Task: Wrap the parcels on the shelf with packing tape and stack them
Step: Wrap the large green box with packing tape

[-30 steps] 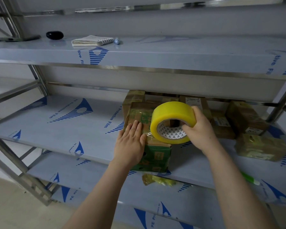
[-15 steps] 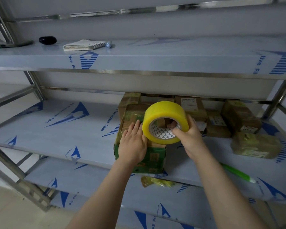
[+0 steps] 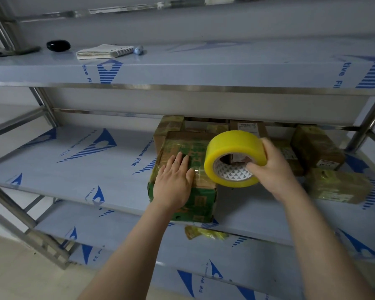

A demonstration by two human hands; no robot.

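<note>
While my left hand (image 3: 173, 185) is lying flat, fingers straight, on top of the box (image 3: 201, 204) at the centre of the frame, my right hand (image 3: 273, 172) is gripping the roll (image 3: 234, 156) just right of it. My thumb is hooking into the cardboard core and my fingers are curling over the yellow outer band. The box is sitting at the front edge of the middle shelf (image 3: 74, 169), with its green front face towards me. The roll is hanging just above the box's right top edge. A glossy patch by my left fingertips is looking like tape running from roll to box, though I cannot tell for certain.

I am judging the box to be stiff cardboard and light enough to slide under one palm, so I am pressing down on it rather than pinching it. Its top is looking shiny with tape already, which is likely making it slippery, so the flat palm is seeming the safer hold. For turning it, I would be taking it by two opposite side faces, near the corners where the card is strongest.

The roll is looking rigid and fairly weighty, being nearly full. Holding it through the core is letting it turn, while squeezing the smooth outer band is braking it.

Other parcels (image 3: 338, 187) are lying at the right of the frame, apart from both hands.
</note>
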